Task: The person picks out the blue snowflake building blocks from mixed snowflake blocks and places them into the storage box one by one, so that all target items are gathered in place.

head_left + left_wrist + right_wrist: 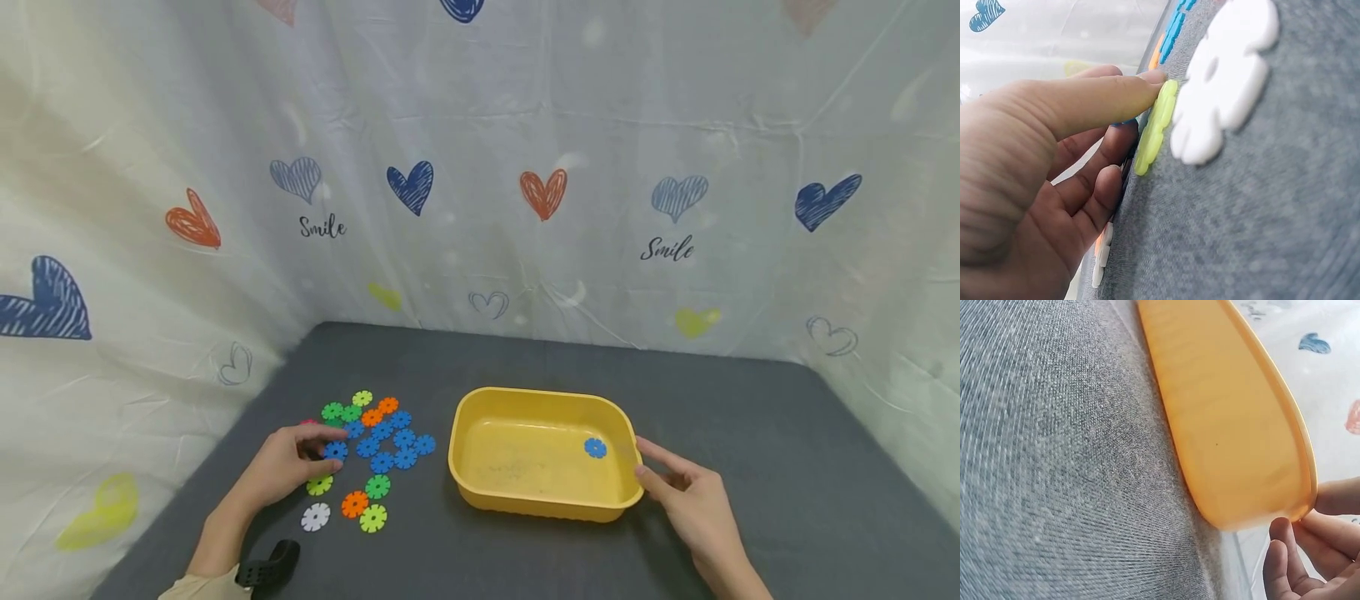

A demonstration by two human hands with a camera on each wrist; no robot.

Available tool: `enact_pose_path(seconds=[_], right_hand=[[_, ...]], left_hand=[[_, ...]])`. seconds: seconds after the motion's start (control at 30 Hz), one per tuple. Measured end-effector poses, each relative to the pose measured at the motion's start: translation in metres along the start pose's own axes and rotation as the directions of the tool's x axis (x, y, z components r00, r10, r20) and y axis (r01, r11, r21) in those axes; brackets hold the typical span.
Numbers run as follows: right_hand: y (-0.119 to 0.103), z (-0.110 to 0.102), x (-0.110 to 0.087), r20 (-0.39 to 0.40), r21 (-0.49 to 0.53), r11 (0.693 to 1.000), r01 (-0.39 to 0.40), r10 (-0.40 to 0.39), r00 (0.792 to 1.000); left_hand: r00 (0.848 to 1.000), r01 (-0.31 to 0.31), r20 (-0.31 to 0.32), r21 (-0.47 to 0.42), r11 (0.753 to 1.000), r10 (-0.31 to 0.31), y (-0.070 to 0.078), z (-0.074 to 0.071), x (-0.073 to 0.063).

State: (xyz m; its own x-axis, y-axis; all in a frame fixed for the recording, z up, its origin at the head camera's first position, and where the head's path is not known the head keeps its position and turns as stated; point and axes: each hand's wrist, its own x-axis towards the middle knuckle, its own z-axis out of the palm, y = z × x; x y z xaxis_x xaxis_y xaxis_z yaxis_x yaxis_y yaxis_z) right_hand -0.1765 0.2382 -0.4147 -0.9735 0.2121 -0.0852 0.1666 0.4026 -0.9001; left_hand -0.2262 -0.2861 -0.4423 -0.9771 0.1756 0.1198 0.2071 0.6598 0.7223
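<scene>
My left hand pinches a flower-shaped blue plastic disc by its edges, between thumb and fingers. In the left wrist view only a sliver of blue shows beneath the fingers. Beside that hand lie a yellow-green disc and a white disc. At the right end of a yellow plastic basin, my right hand grips the rim with thumb and fingers. The right wrist view shows this hand at the corner of the basin. One blue disc lies inside, toward the right.
Several more discs spread left of the basin: blue, green, orange and others. Dark grey cloth covers the table. A pale curtain printed with hearts stands behind. A black band circles the left wrist.
</scene>
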Motion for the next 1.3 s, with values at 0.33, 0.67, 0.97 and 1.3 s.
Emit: enact_pose_path(seconds=[0.33,0.67,0.97,1.3], right_hand=[[-0.0001,0.0000,0.0016,-0.005,-0.002,1.000,0.011,-0.011,1.000],[-0.0018,0.0005,0.0021,-0.002,-0.003,1.000,0.011,-0.011,1.000],[-0.0030,0.0018,0.0037,0.010,-0.002,1.000,0.016,-0.016,1.000],[-0.0013,0.0004,0.0006,0.002,0.000,1.000,-0.002,0.002,1.000]], left_hand=[[1.000,-0.014,-0.009,0.038,0.999,0.014,-0.0049,-0.0009,0.0026],[1.000,0.003,0.003,0.020,1.000,-0.003,-0.0030,-0.0029,0.0018],[0.999,0.047,0.018,-0.011,0.999,-0.047,-0.0019,-0.0046,0.0014],[0.999,0.040,0.011,-0.022,0.999,-0.040,-0.0017,-0.0016,0.0005]])
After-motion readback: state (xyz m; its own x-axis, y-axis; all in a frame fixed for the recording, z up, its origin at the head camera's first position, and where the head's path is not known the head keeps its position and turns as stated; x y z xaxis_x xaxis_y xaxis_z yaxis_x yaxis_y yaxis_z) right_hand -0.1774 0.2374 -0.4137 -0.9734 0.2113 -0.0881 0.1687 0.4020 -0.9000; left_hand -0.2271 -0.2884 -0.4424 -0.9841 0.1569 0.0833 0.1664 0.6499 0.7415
